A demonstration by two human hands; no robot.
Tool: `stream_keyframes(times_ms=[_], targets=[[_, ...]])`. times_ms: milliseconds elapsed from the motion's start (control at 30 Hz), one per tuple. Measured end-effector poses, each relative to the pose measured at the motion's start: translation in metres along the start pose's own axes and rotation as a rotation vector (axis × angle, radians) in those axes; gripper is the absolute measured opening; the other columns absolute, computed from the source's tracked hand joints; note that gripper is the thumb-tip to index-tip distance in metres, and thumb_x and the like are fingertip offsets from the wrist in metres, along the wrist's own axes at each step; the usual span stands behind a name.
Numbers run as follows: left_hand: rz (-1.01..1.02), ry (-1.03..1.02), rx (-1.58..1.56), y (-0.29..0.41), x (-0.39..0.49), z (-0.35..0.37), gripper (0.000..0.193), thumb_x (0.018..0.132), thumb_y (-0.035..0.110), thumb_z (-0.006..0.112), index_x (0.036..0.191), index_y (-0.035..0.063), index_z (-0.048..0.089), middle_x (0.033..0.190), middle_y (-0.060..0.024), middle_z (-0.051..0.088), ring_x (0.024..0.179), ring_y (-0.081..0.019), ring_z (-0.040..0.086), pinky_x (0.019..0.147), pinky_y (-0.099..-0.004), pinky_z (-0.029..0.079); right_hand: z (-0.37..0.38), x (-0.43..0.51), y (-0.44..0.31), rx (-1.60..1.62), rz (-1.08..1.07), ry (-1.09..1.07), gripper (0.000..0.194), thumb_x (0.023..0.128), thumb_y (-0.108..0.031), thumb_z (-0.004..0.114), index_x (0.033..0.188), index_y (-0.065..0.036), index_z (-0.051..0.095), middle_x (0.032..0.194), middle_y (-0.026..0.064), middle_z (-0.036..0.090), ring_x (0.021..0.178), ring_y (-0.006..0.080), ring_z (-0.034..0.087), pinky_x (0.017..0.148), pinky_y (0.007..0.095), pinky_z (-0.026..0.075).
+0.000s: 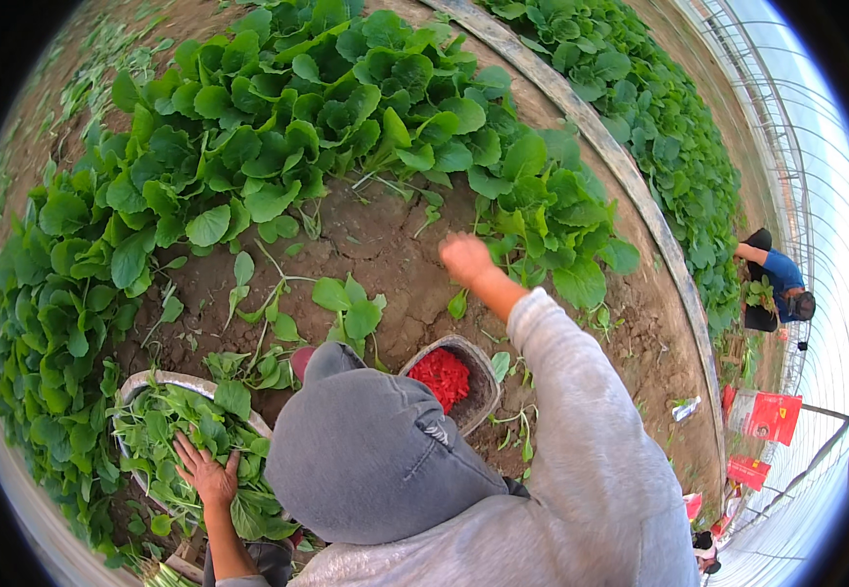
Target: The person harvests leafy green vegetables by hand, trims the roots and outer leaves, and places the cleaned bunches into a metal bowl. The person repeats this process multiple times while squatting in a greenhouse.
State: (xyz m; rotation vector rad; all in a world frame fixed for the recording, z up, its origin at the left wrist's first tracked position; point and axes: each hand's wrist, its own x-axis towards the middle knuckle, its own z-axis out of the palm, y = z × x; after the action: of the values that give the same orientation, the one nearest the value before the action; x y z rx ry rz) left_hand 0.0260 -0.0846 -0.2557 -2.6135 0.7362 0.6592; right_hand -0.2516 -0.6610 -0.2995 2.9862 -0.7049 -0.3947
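My left hand [208, 473] lies with spread fingers on loose leafy greens [167, 429] heaped in a pale round basin [147, 378]. Farther up and to the right, my right hand [466, 257] is over bare soil, beside the left edge of a clump of growing leafy greens [567, 213]. Its fingers look curled and blurred; whether anything is between them cannot be told. A worn container [484, 381] with red pieces [440, 376] inside stands between the two hands, partly behind my grey cap [365, 455]. A small cut or pulled green plant [351, 308] lies near it.
Dense greens [57, 315] curve along the left and top. A long pale edging strip [615, 139] separates this bed from another planted bed [659, 117]. At the far right a co-worker in a blue shirt [784, 271] bends beside red-and-white sacks [765, 414].
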Motion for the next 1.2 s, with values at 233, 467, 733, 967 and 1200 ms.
stream_keyframes(times_ms=[233, 467, 733, 967, 1200], targets=[[0.034, -0.007, -0.026, 0.004, 0.004, -0.002, 0.106, 0.078, 0.059, 0.067, 0.158, 0.0185, 0.011, 0.164, -0.0135, 0.003, 0.150, -0.0355, 0.005, 0.115, -0.0629, 0.009, 0.031, 0.011, 0.103, -0.827, -0.071, -0.555, 0.030, 0.092, -0.022, 0.054, 0.114, -0.014, 0.073, 0.121, 0.0060, 0.068, 0.123, 0.0286, 0.054, 0.104, 0.0501, 0.034], [0.008, 0.005, -0.041, -0.004, -0.003, -0.001, 0.107, 0.077, 0.061, 0.066, 0.158, 0.0179, 0.011, 0.164, -0.0149, 0.004, 0.150, -0.0364, 0.006, 0.114, -0.0635, 0.009, 0.021, -0.015, 0.100, -0.797, 0.180, -0.317, 0.045, 0.095, -0.025, 0.049, 0.133, -0.003, 0.056, 0.128, 0.0121, 0.061, 0.121, 0.0345, 0.052, 0.103, 0.0561, 0.030], [-0.031, -0.073, -0.025, 0.002, -0.003, -0.017, 0.108, 0.077, 0.064, 0.065, 0.158, 0.0168, 0.011, 0.163, -0.0170, 0.004, 0.149, -0.0377, 0.006, 0.114, -0.0637, 0.009, -0.015, 0.038, 0.079, -0.637, 0.361, -0.706, 0.041, 0.099, -0.031, 0.048, 0.134, -0.012, 0.059, 0.138, 0.0049, 0.058, 0.127, 0.0318, 0.051, 0.099, 0.0597, 0.030], [-0.046, -0.121, -0.010, 0.000, -0.001, -0.015, 0.109, 0.076, 0.068, 0.062, 0.158, 0.0165, 0.010, 0.163, -0.0161, 0.002, 0.150, -0.0377, 0.004, 0.113, -0.0646, 0.009, 0.005, 0.057, 0.074, -0.743, 0.377, -0.837, 0.035, 0.095, -0.023, 0.054, 0.126, -0.015, 0.066, 0.127, 0.0052, 0.064, 0.118, 0.0299, 0.057, 0.088, 0.0653, 0.032], [-0.046, -0.140, -0.048, 0.006, -0.002, -0.027, 0.111, 0.076, 0.068, 0.063, 0.158, 0.0169, 0.009, 0.164, -0.0145, 0.001, 0.150, -0.0365, 0.003, 0.114, -0.0640, 0.008, 0.016, -0.002, 0.090, -0.798, 0.352, -0.446, 0.038, 0.093, -0.024, 0.054, 0.130, -0.016, 0.060, 0.123, 0.0013, 0.062, 0.116, 0.0271, 0.057, 0.098, 0.0565, 0.034]])
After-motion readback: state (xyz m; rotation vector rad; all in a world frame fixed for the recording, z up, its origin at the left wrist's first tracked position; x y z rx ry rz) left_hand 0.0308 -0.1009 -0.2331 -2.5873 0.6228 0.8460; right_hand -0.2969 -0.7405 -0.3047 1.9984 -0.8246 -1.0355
